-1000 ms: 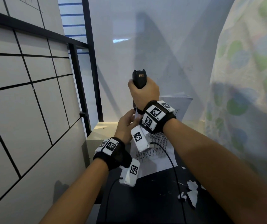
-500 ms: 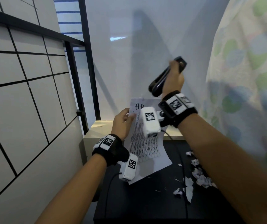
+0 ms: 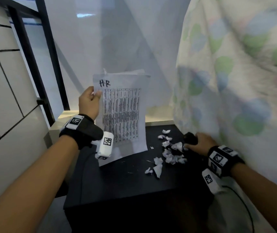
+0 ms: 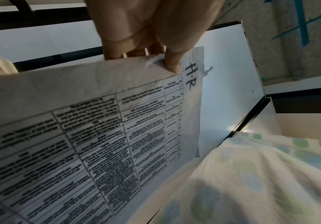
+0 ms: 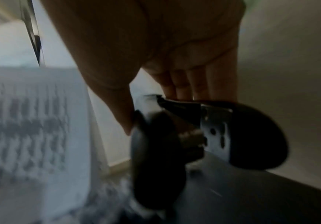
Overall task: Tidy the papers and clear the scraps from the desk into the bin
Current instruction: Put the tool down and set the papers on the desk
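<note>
Since half a second ago: right hand [image 3: 200,142] is down from head height with the stapler [image 3: 190,138] — now low at the desk's right side, by the scraps; the papers are more upright and squarer to me.
Papers [image 3: 122,118]: I've got a sheaf of printed table sheets, "H-R" handwritten at the top, held up on end above the left-middle of the black desk [image 3: 117,182]; I can't tell whether the lower edge touches the surface.
Left hand [image 3: 88,103]: pinching the sheaf's upper left edge — in the left wrist view the thumb [image 4: 172,60] presses on the printed face just beside the "H-R", fingers behind the sheets.
Top corner: a ragged, torn-looking bit of paper [image 4: 205,69] sticks out there.
Scraps [image 3: 169,148]: crumpled white bits strewn across the desk's right half, from the back edge toward me, a couple more lying apart nearer the front [image 3: 156,168].
Right hand, again: curled round the black stapler, thumb on one side, fingers on the other; the right wrist view shows its two arms parted with the metal inside [image 5: 213,130] showing, though it's blurred.
Stapler position: just beside the scraps; touching the desk or not, I cannot tell.
Right of the desk: pale fabric with green and blue dots [image 3: 235,81], hanging close to my right wrist.
Left of the desk: white tiled wall [image 3: 3,98] and a dark metal frame [image 3: 33,64].
</note>
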